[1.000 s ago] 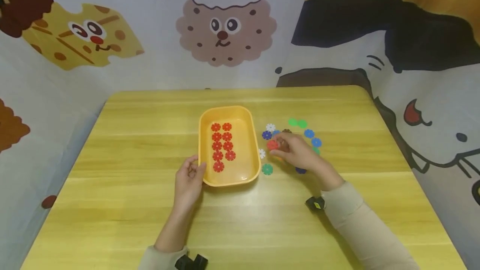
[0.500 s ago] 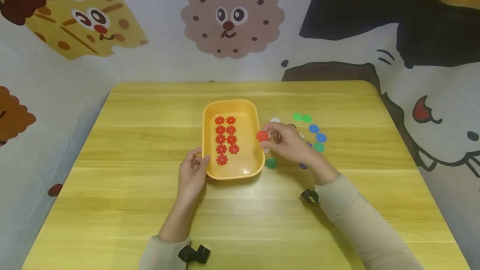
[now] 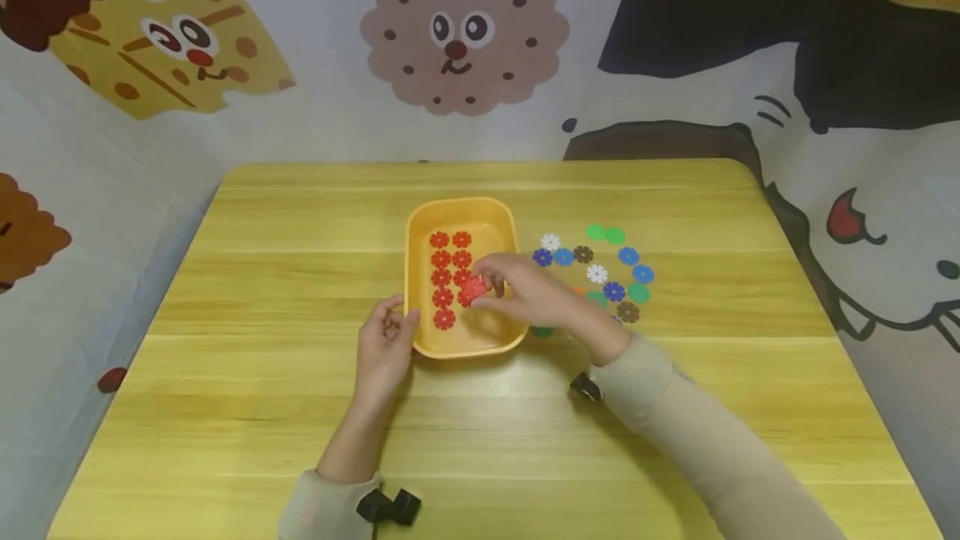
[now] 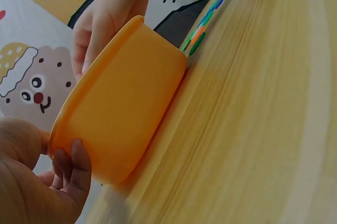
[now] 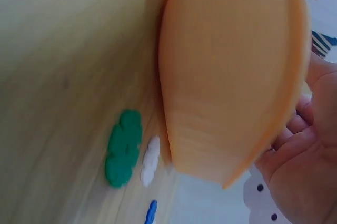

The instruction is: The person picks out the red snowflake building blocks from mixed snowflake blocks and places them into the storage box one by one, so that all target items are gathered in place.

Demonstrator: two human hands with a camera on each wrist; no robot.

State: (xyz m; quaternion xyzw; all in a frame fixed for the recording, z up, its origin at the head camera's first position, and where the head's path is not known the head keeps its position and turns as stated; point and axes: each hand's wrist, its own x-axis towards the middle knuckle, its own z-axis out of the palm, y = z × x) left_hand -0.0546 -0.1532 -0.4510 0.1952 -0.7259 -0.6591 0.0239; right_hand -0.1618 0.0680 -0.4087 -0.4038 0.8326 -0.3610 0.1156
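Observation:
A yellow plastic tray (image 3: 480,340) stands on the table with several red snowflake discs (image 3: 441,277) laid in two columns inside. My left hand (image 3: 384,357) grips the tray's left rim; the left wrist view shows the thumb over the rim and curled fingers against the outer wall (image 4: 121,103). Above the tray's inside, my right hand (image 3: 528,294) pinches a red snowflake disc (image 3: 473,288) between thumb and fingers. That disc partly covers the lower ones of the right column. The right wrist view has the tray's outside wall (image 5: 226,76) but not the held disc.
Right of the tray lie several loose snowflake discs: white (image 3: 551,242), blue (image 3: 628,256), light green (image 3: 615,236), brown (image 3: 627,312) and green (image 5: 124,147). My right forearm passes over some. A cartoon-printed cloth (image 3: 300,132) hangs behind the wooden table (image 3: 262,273).
My right hand has carried the red disc leftward from the loose discs, across the tray's right rim, to over its inside. The left hand keeps its grip on the tray. The head view shifted slightly.

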